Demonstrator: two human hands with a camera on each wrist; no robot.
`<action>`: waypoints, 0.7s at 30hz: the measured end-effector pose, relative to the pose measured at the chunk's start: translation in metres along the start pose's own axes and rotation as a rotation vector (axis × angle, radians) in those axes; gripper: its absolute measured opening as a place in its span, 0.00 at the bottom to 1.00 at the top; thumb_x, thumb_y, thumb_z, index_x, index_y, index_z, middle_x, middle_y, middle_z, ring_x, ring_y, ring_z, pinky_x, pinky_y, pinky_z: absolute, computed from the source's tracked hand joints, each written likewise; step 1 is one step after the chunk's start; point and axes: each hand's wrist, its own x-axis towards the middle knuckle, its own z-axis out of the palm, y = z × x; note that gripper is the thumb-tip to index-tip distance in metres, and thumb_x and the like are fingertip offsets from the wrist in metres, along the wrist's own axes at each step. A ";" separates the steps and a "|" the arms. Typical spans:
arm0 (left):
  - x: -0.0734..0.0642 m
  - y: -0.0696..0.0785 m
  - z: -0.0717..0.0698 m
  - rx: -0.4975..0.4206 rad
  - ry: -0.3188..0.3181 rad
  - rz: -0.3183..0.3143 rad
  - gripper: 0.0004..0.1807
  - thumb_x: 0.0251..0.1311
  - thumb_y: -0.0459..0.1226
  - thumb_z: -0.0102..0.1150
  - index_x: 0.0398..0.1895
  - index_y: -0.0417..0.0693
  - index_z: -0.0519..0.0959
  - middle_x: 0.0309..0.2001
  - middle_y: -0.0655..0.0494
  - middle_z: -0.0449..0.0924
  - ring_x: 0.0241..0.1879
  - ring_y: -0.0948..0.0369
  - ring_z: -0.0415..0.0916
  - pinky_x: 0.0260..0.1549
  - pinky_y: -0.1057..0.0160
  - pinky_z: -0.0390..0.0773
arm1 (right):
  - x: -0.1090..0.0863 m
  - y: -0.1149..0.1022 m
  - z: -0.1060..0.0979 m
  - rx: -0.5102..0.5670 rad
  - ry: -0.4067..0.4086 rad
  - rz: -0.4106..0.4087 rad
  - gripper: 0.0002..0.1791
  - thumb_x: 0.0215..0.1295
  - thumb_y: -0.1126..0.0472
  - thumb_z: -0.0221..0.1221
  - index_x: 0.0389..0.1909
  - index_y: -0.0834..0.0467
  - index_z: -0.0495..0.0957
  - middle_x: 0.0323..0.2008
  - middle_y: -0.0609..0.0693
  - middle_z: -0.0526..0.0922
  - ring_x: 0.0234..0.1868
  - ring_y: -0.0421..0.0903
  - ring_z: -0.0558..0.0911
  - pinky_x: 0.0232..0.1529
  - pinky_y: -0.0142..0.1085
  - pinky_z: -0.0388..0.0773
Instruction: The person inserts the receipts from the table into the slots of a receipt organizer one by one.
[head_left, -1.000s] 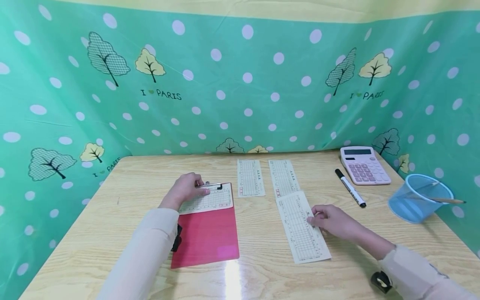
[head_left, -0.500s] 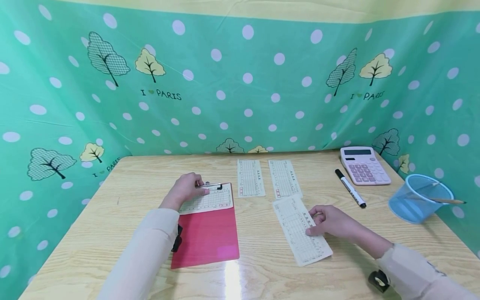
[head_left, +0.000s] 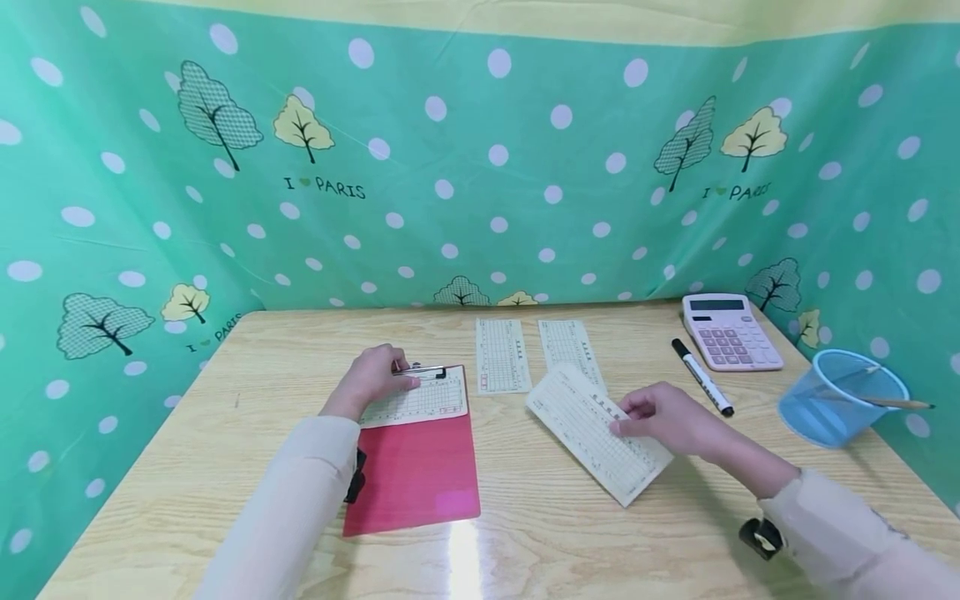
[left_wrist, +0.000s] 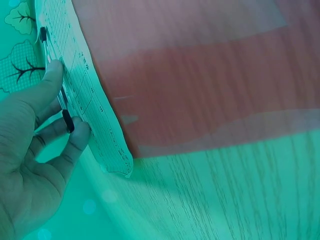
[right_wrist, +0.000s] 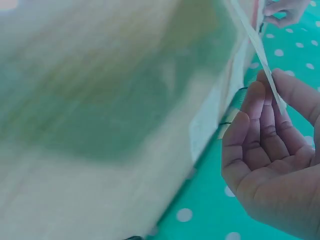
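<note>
My left hand grips the metal clip at the top of a red clipboard. A printed paper form lies sideways across the clipboard's top, under that clip. In the left wrist view, thumb and fingers close around the clip beside the form. Over to the right, my right hand pinches another printed form by its right side, tilted and raised off the table. Seen from the right wrist, this form is nearly edge-on between thumb and fingers.
Two more printed forms lie at the back: one form in the middle, the other form partly covered by the held one. Farther right are a black-capped marker, a pink calculator and a blue mesh pen cup holding a pencil.
The right hand has lifted its form from the table and turned it, with the top edge swinging left. The left hand stays on the clip.
</note>
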 end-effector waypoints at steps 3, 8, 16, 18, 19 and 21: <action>-0.001 0.001 0.000 0.002 0.002 0.001 0.13 0.60 0.41 0.72 0.37 0.41 0.82 0.37 0.49 0.77 0.37 0.53 0.72 0.44 0.52 0.73 | 0.005 -0.009 -0.004 -0.037 0.012 -0.028 0.09 0.68 0.57 0.66 0.37 0.59 0.86 0.28 0.47 0.81 0.31 0.46 0.75 0.33 0.35 0.71; -0.002 0.001 -0.002 0.009 0.004 0.008 0.13 0.60 0.40 0.73 0.37 0.40 0.81 0.36 0.49 0.77 0.37 0.53 0.71 0.44 0.51 0.73 | 0.017 -0.025 -0.006 -0.041 0.031 -0.058 0.09 0.69 0.56 0.65 0.35 0.58 0.86 0.27 0.46 0.81 0.30 0.45 0.74 0.32 0.34 0.70; -0.003 0.001 -0.002 -0.002 0.011 0.010 0.12 0.61 0.40 0.72 0.36 0.41 0.81 0.36 0.49 0.76 0.37 0.53 0.71 0.43 0.52 0.73 | 0.043 -0.053 -0.007 -0.083 0.054 -0.118 0.10 0.64 0.54 0.69 0.35 0.58 0.88 0.23 0.46 0.81 0.27 0.44 0.72 0.26 0.34 0.67; -0.003 0.001 -0.002 -0.004 0.013 0.009 0.12 0.61 0.40 0.72 0.35 0.41 0.81 0.36 0.49 0.77 0.37 0.53 0.71 0.43 0.52 0.73 | 0.051 -0.059 -0.006 -0.095 0.042 -0.148 0.10 0.64 0.54 0.70 0.34 0.58 0.88 0.23 0.45 0.81 0.27 0.44 0.70 0.26 0.35 0.66; -0.003 0.001 -0.002 -0.005 0.013 0.010 0.12 0.61 0.40 0.72 0.35 0.41 0.81 0.36 0.49 0.77 0.36 0.53 0.71 0.43 0.52 0.73 | 0.055 -0.062 -0.005 -0.097 0.033 -0.160 0.10 0.63 0.54 0.70 0.33 0.58 0.88 0.23 0.45 0.81 0.27 0.43 0.70 0.27 0.35 0.67; -0.002 0.000 -0.002 -0.003 0.013 0.011 0.12 0.61 0.40 0.72 0.35 0.41 0.81 0.35 0.49 0.77 0.36 0.53 0.71 0.43 0.52 0.73 | 0.064 -0.067 -0.002 -0.093 0.010 -0.185 0.09 0.63 0.55 0.71 0.32 0.57 0.88 0.22 0.45 0.81 0.26 0.43 0.70 0.27 0.35 0.67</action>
